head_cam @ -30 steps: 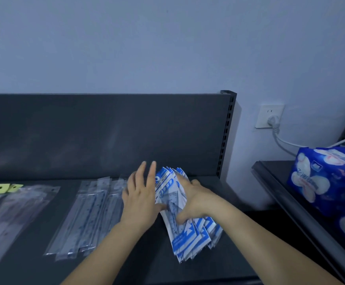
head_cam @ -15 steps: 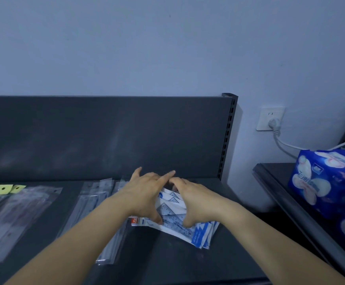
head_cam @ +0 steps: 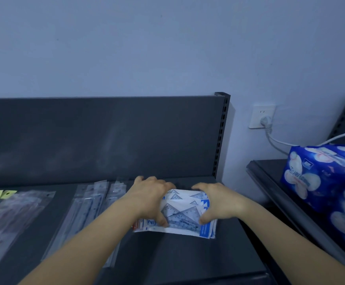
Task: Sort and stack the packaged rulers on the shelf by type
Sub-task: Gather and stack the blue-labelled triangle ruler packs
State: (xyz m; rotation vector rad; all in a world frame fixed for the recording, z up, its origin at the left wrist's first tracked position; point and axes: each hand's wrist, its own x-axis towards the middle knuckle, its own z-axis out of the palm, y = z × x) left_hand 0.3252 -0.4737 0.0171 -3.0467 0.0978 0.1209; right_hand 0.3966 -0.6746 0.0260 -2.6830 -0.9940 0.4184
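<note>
Dark shelf [head_cam: 188, 258] bears set-square packets [head_cam: 185, 212]; left hand [head_cam: 150, 199] and right hand [head_cam: 220, 203] fingers curled round them

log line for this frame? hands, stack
phase: squaring stack | left hand: grips blue-white ruler packs, left side | right hand: grips right side | packs: flat on shelf | clear ruler packs: lying to the left

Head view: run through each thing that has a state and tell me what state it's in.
set-square packs: stacked flat on the shelf, gripped from both sides.
left hand: curled round the packs' left edge, thumb on top.
right hand: curled round their right edge, thumb on top.
clear ruler packs: lying flat, overlapping.
yellow-tagged packs: lying flat, far left.
plug: seated in the wall socket.
</note>
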